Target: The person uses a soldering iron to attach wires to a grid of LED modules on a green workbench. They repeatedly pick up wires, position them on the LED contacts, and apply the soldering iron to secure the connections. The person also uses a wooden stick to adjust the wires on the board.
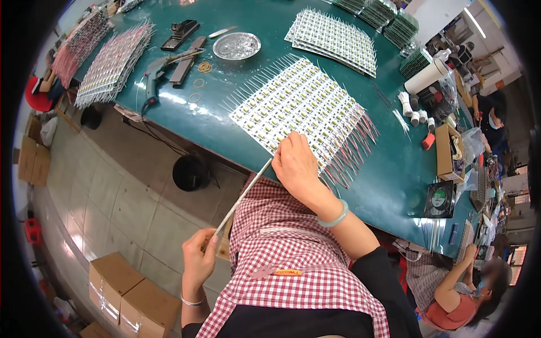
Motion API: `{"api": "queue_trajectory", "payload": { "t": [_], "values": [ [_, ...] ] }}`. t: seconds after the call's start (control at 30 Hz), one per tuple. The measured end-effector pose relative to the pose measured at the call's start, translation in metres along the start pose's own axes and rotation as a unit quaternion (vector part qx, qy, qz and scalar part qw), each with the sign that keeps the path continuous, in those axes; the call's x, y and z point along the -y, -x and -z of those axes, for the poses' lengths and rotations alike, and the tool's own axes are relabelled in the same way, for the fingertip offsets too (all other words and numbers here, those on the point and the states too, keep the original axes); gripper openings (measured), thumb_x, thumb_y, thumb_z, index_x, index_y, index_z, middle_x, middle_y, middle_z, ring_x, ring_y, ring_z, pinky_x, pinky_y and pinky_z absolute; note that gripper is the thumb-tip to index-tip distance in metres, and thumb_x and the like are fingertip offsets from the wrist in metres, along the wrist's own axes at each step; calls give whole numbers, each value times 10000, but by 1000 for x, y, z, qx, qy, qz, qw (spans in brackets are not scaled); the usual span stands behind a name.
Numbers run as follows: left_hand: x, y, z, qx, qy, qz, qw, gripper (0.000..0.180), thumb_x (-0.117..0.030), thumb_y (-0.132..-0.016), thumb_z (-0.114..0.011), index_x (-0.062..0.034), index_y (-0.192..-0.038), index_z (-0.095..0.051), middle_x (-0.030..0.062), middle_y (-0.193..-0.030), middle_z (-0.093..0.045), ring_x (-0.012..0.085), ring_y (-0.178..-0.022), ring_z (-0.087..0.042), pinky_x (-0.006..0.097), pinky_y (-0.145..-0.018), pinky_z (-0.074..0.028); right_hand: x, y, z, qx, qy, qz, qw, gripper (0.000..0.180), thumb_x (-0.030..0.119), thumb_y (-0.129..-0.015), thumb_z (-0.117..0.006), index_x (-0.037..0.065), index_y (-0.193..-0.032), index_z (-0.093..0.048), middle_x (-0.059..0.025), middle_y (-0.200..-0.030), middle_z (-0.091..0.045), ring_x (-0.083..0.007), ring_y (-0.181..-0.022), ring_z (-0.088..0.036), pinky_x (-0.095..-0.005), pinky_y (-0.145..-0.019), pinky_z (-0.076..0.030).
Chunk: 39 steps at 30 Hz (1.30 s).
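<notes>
A long, thin, pale grey strand (243, 195), like a wire or thin rod, runs taut between my hands in front of the table. My left hand (199, 256) is closed round its lower end, off the table edge. My right hand (295, 163) is closed at its upper end, over the near edge of a white circuit board panel (256, 115). The panel carries rows of small yellow parts, with white wires along its left side and red wires along its right. My right fingertips hide the strand's tip.
On the green table (225, 79) are a metal dish (236, 46), a soldering gun (153, 79), rubber bands (204, 67) and stacked panels (332, 42). A white roll (426, 77) stands right. A black bin (190, 173) and cartons (132, 293) are on the floor. A co-worker (451, 298) sits lower right.
</notes>
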<state>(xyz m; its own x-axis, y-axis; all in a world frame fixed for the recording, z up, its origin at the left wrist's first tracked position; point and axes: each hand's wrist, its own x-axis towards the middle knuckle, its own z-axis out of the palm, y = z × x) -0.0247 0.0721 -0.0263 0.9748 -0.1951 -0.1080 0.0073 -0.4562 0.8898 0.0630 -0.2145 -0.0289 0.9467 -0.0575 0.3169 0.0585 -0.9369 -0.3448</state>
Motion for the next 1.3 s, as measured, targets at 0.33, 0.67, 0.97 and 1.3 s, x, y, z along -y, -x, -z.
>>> {"api": "queue_trajectory", "payload": {
  "t": [0.33, 0.67, 0.97, 1.3],
  "values": [
    [-5, -10, -8, 4, 32, 10, 999, 116, 5, -896, -642, 81, -979, -671, 85, -779, -654, 97, -626, -557, 246, -576, -449, -17, 16, 4, -90, -246, -65, 963, 94, 15, -871, -639, -3, -926, -565, -166, -969, -511, -330, -923, -522, -404, -781, -459],
    [-23, -27, -22, 16, 26, 9, 999, 126, 11, -901, -632, 85, -996, -669, 90, -772, -656, 89, -636, -557, 249, -577, -448, -46, 52, 30, -166, -242, -156, 943, 81, -9, -857, -654, 0, -927, -614, -135, -994, -575, -269, -900, -581, -360, -771, -488],
    [-45, -50, -45, 33, -14, -10, 999, 147, -27, -930, -617, 77, -1017, -671, 70, -770, -666, 69, -658, -561, 238, -577, -440, -46, 59, 23, -192, -291, -161, 923, 96, -20, -835, -673, -1, -920, -632, -133, -980, -606, -263, -900, -610, -345, -792, -495],
    [-52, -78, -77, 22, -46, -86, 995, 134, -23, -926, -606, 55, -1018, -666, 171, -821, -684, 242, -692, -665, 328, -631, -503, -46, 59, 28, -188, -323, -161, 913, 89, -30, -844, -664, 6, -919, -631, -118, -982, -606, -244, -884, -603, -334, -777, -496]
  ]
}}
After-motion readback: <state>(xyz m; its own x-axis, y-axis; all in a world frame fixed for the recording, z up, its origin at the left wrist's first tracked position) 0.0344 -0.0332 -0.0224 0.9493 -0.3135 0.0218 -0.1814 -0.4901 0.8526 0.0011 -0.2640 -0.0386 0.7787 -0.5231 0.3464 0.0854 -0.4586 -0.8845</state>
